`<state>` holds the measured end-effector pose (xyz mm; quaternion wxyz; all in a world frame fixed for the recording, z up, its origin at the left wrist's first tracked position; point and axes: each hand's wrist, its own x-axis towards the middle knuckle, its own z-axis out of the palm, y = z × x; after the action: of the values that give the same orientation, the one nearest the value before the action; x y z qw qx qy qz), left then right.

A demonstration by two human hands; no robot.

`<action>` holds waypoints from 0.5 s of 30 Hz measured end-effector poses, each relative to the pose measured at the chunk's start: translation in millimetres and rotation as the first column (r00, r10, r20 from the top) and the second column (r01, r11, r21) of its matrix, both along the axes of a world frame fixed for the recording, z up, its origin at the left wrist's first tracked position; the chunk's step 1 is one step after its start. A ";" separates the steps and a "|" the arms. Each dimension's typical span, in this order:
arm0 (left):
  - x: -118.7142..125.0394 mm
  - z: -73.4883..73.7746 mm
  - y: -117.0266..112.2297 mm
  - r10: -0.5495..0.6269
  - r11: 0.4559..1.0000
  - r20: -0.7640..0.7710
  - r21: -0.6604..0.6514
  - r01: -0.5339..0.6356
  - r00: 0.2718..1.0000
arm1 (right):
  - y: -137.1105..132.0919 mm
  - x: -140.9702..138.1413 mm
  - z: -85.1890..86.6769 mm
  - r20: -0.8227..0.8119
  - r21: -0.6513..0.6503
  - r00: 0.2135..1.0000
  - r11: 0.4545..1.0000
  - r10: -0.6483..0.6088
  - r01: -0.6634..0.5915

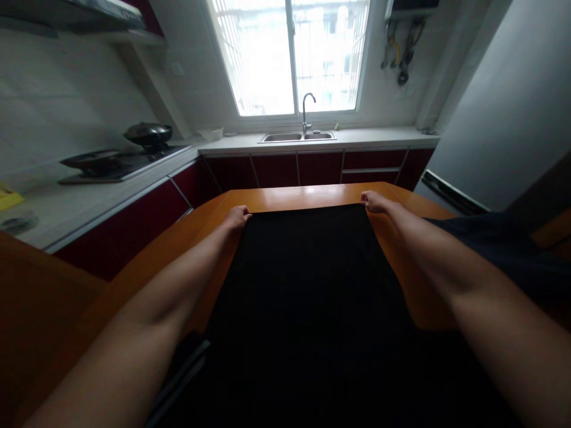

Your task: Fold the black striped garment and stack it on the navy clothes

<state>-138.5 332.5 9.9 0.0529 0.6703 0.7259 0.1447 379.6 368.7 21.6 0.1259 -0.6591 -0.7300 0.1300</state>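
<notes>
Dark red base cabinets (274,171) run along the far wall and down the left side, topped by a pale worktop (370,137). Nearer to me than those stands a big orange-brown wooden table (303,195), its far corners cut at an angle. Behind it all, a bright sliding window (328,59) lights the kitchen.

Across the table lies a black garment (312,285), spread broad and mostly smooth. Its far edge is drawn nearly straight, with a strip of bare wood beyond; the near part widens toward the person and fades into shadow. Grey stripes (190,374) show low on the left, though whether they sit on a sleeve I can't make out. At the right, past the person's forearm, is a navy cloth (486,244).

On the left counter is a black hob (147,160), and under the window a double-bowl steel sink (283,137). A metal wok (148,134) sits on the hob's far end; a curved tap (304,113) rises behind the sink.

Smallest are the hands: the left hand (238,217) pinches the garment's far left corner between thumb and fingers, and the right hand (372,201) pinches the far right corner.
</notes>
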 end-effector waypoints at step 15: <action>155.6 -29.7 -68.5 -0.332 0.943 -0.089 -0.022 0.332 0.939 | -91.4 -148.9 -52.2 0.064 0.210 0.966 0.943 0.252 -0.260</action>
<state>17.0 264.0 -19.8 0.0457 0.7889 0.6046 0.1005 230.7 277.3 -30.6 0.1658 -0.5433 -0.8213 0.0527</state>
